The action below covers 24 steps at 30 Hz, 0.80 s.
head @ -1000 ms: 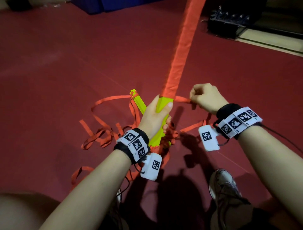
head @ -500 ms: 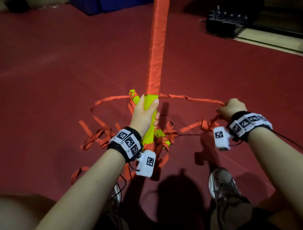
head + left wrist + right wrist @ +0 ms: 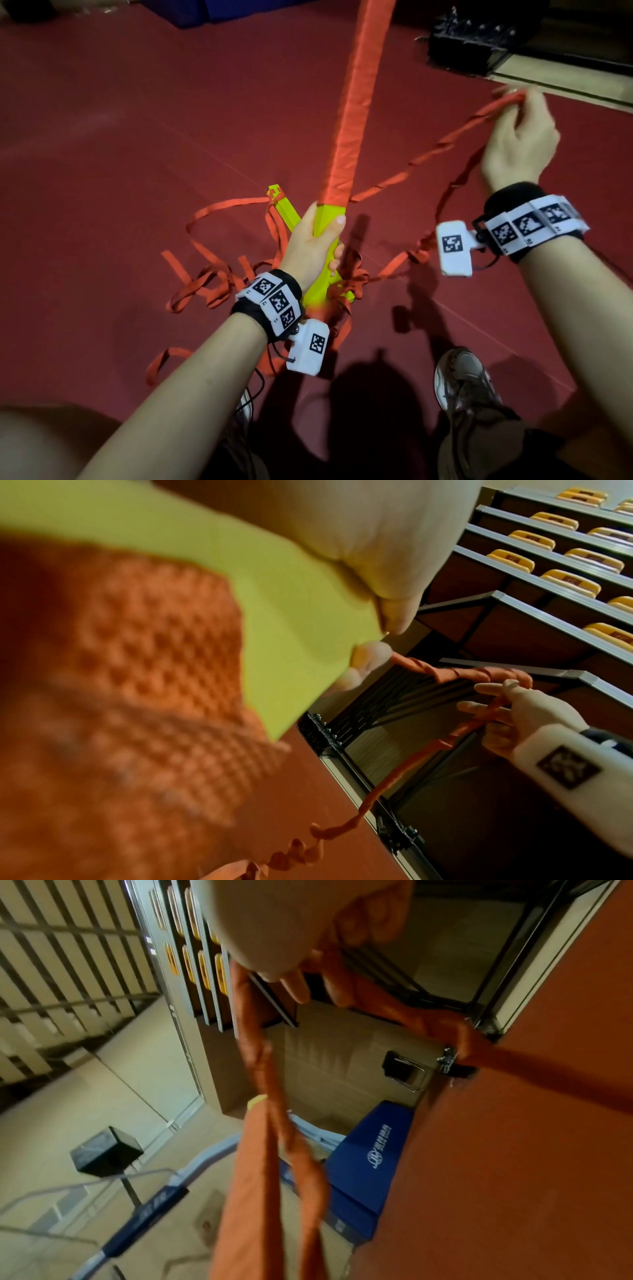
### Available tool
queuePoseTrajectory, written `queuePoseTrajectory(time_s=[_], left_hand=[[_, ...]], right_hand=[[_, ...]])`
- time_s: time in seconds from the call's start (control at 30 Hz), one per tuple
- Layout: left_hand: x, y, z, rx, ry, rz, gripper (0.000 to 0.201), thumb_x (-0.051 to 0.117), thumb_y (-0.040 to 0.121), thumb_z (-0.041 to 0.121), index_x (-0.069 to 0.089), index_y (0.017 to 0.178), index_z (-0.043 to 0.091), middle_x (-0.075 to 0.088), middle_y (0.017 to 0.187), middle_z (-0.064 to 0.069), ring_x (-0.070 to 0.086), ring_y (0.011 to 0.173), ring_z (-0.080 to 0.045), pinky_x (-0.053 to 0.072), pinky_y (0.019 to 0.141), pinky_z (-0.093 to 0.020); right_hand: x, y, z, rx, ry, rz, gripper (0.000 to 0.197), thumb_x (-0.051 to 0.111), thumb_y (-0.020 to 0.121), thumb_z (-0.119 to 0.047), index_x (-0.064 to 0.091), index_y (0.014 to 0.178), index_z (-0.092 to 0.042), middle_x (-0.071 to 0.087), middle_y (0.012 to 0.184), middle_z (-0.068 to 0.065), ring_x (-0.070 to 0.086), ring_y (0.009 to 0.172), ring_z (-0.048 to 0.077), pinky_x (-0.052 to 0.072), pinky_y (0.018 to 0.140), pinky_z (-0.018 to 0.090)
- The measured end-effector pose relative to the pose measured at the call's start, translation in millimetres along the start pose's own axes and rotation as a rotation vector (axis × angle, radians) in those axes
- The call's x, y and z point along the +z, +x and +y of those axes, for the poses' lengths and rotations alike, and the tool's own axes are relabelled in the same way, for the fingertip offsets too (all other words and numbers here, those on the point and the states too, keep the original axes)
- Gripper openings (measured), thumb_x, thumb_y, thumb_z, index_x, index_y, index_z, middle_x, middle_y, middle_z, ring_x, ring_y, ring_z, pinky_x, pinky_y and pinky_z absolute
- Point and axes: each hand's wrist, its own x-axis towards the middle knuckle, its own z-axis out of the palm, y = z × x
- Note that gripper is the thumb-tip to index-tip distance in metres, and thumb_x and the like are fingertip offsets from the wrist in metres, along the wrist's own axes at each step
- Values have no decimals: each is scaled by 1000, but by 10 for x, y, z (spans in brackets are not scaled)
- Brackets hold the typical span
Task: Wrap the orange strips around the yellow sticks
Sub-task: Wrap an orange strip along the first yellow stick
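On the far left of the head view, loose orange strips (image 3: 202, 287) lie in loops and tangles on the red floor (image 3: 102, 144), w/ one loop nearer the person's left forearm. Just right of them a second yellow stick (image 3: 284, 212) lies flat on the floor, an orange strip tied at its far tip. The left hand (image 3: 310, 246) grips the held stick (image 3: 327, 219) at its bare yellow part, thumb up along the front face, fingers curled round the back; the stick tilts up and away from the person. Above the thumb the stick is wrapped in orange (image 3: 356, 102) right up to the frame's top edge. In the left-wrist view the yellow face (image 3: 274, 593) and the blurred orange wrap sit close to the lens, fingertips (image 3: 369, 653) pressed at the stick's edge. From the wrap's lower end a strip (image 3: 428, 154) runs right and upward, off the floor, to the right hand (image 3: 517, 144), raised well apart from the stick. Right hand's fingers are curled, pinching the strip near its fold; a 2nd length drops back down toward the floor pile. Right-wrist view shows the strip (image 3: 260, 1047) passing under the fingers. Bottom right: a grey shoe (image 3: 462, 377). Top right: a black rack (image 3: 469, 51), detail unclear.
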Motion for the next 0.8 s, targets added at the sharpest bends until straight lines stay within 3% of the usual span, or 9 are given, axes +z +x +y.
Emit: queuePoseTrajectory(time_s=[0.13, 0.23, 0.33, 0.43, 0.53, 0.6, 0.67, 0.73, 0.8], left_hand=[[21, -12, -9, -2, 0, -14, 8, 56, 105, 31, 55, 97, 34, 50, 64, -9, 41, 47, -21, 36, 49, -32], [38, -27, -11, -2, -4, -16, 12, 57, 104, 31, 57, 96, 40, 50, 64, -9, 41, 48, -21, 36, 51, -34], [49, -41, -15, 2, 12, -23, 4, 57, 104, 32, 57, 102, 35, 48, 63, -9, 40, 49, -21, 35, 50, -34], [67, -67, -2, 1, 11, -24, 10, 57, 104, 30, 59, 103, 40, 47, 61, -7, 39, 49, -21, 34, 49, -33], [90, -114, 25, -2, 19, -34, 40, 56, 105, 28, 60, 85, 62, 47, 60, -5, 40, 49, -20, 35, 49, -32], [88, -128, 26, 4, 18, -38, 31, 56, 105, 28, 61, 93, 56, 48, 60, -4, 41, 48, -20, 36, 49, -31], [85, -127, 18, -2, 19, -42, 13, 55, 105, 27, 61, 107, 38, 47, 60, -6, 41, 47, -19, 35, 48, -30], [77, -125, -3, -22, 31, -46, 12, 54, 105, 29, 57, 116, 25, 48, 62, -8, 41, 47, -20, 36, 49, -32], [90, -121, -31, -57, 3, -44, 17, 55, 105, 32, 54, 119, 22, 49, 63, -8, 41, 46, -20, 37, 50, -33]], right_hand=[[12, 154, -76, 395, 422, -44, 30, 35, 100, -35, 63, 104, -25, 59, 65, -9, 60, 48, 10, 54, 53, 34], [31, 196, -98, 572, 636, -134, 37, 38, 103, -53, 63, 104, -26, 59, 76, 0, 61, 55, 13, 55, 57, 34], [14, 233, -49, 231, 489, 69, 45, 56, 86, -66, 70, 94, -24, 69, 84, 0, 62, 78, 12, 47, 74, 34], [-61, 135, -142, -261, 294, 87, 26, 52, 94, -29, 74, 102, -17, 71, 101, -6, 62, 97, 5, 46, 91, 29], [33, 65, -191, -294, 16, -385, 36, 49, 86, -27, 76, 102, -9, 74, 102, 10, 67, 98, 26, 50, 92, 40], [142, -42, -105, -102, -516, -839, 42, 56, 82, -36, 74, 112, -11, 70, 114, 17, 64, 107, 36, 51, 95, 40], [174, -210, -18, -14, -812, -1127, 46, 66, 83, -30, 67, 126, -15, 64, 129, 15, 60, 119, 34, 49, 101, 37], [211, -382, -10, -38, -782, -1192, 51, 59, 89, -12, 57, 140, -17, 58, 139, 14, 55, 128, 33, 44, 102, 33], [318, -560, -51, -72, -489, -1191, 57, 50, 85, 3, 58, 138, -16, 60, 138, 11, 56, 127, 30, 42, 100, 29]])
